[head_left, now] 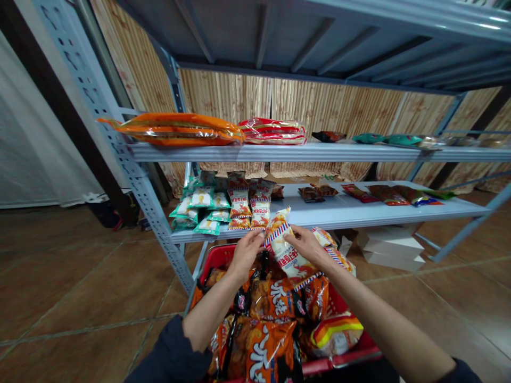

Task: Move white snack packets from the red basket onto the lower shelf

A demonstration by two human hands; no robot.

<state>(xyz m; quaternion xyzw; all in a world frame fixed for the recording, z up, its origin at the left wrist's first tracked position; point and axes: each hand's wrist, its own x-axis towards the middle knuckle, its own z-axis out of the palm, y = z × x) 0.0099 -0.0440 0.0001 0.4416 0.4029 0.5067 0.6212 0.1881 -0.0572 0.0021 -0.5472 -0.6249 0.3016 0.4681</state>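
Between my two hands is a white and orange snack bag (285,252) with red lettering and a striped band, tilted above a red basket (215,256). My right hand (307,244) grips the bag's upper right side. At its upper left edge, my left hand (248,250) pinches with thumb and fingers. Orange and black snack bags (275,298) fill the basket below, and a bag with a yellow and red band (337,335) lies at its right. More bags like the held one (339,258) rest behind my right wrist. Similar bags (260,210) stand upright on the lower shelf ahead.
Green and white packets (202,197) are stacked at the left of the lower shelf (331,217). Several flat packets (387,194) lie further right. A large orange bag (179,130) and a red bag (273,132) lie on the shelf above. White boxes (389,247) sit underneath.
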